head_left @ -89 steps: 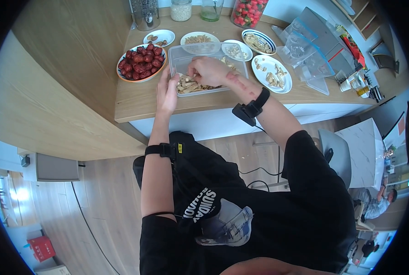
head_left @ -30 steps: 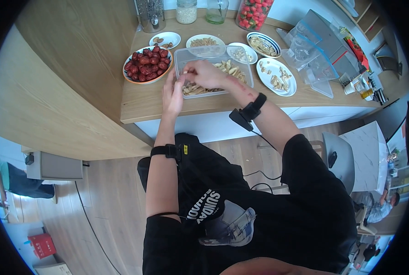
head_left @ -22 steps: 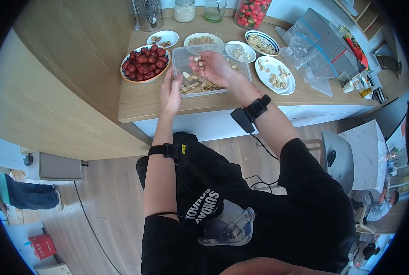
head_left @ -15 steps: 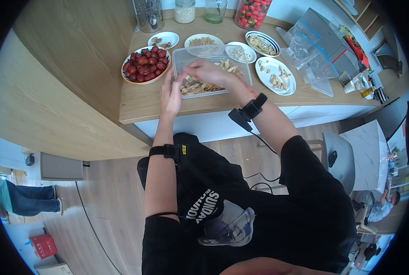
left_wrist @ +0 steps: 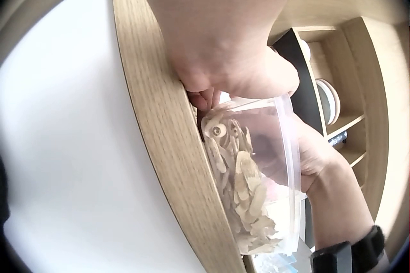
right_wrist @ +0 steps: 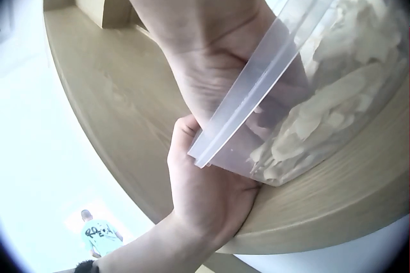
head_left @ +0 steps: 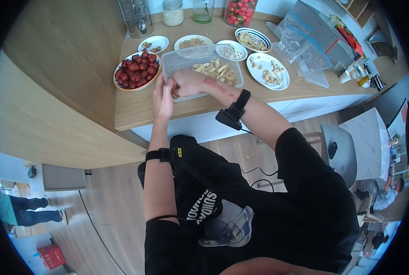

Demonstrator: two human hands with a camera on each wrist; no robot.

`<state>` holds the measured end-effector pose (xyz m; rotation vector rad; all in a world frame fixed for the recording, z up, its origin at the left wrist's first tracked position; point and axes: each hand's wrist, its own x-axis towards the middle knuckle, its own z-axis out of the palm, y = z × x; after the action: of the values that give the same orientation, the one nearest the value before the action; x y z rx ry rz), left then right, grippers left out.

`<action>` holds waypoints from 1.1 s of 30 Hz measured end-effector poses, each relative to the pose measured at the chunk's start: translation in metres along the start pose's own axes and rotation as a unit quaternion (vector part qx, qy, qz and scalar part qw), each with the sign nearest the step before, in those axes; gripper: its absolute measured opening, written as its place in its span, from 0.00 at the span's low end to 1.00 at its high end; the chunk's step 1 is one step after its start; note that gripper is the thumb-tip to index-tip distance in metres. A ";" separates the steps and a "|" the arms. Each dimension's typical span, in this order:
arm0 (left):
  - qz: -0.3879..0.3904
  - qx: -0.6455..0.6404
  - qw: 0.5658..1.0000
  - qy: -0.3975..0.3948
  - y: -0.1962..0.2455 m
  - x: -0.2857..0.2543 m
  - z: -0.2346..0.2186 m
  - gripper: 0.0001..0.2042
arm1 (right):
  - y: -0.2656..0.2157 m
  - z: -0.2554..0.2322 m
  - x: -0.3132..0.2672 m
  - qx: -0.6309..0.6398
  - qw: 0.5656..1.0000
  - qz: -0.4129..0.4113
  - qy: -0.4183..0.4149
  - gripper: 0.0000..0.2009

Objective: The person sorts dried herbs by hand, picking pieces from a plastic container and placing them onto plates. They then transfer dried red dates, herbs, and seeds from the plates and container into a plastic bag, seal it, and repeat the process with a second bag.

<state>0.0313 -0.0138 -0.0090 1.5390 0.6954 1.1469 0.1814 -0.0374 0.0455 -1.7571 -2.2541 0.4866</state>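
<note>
A clear lidless plastic container stands near the front edge of the counter, with pale dried slices spread along it. My left hand grips its left end, fingers along the outer wall and thumb at the rim. My right hand reaches down inside the near left corner, fingers bent among the slices. Its fingertips are hidden, and I cannot tell whether they pinch a piece. In the left wrist view, flat slices and a small round piece press against the clear wall.
A bowl of red dates sits left of the container. Behind and right are plates of dried pieces, including an oval white plate and a striped bowl. Clear plastic bags lie farther right. Glass jars line the back.
My right hand turned palm up with small round pale pieces at its fingers, then turned down again and moved into the container's near left corner. My left hand keeps hold of the container's end.
</note>
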 end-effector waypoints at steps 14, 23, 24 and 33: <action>0.006 0.021 1.000 0.021 0.001 0.000 0.000 0.25 | 0.028 -0.082 -0.093 0.783 0.588 0.077 0.187 0.08; 0.007 0.018 1.000 0.016 -0.001 0.001 0.002 0.26 | 0.202 -0.073 -0.112 0.783 0.475 0.132 0.379 0.11; 0.014 0.017 1.000 0.019 -0.003 0.002 0.002 0.26 | 0.194 -0.068 -0.105 0.764 0.476 0.165 0.402 0.13; 0.010 0.040 0.999 0.016 -0.001 0.001 0.000 0.26 | 0.164 -0.064 -0.089 0.719 0.508 0.250 0.402 0.21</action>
<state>0.0318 -0.0127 -0.0098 1.6004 0.7563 1.1726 0.3740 -0.0806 0.0390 -1.0414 -0.1590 0.9312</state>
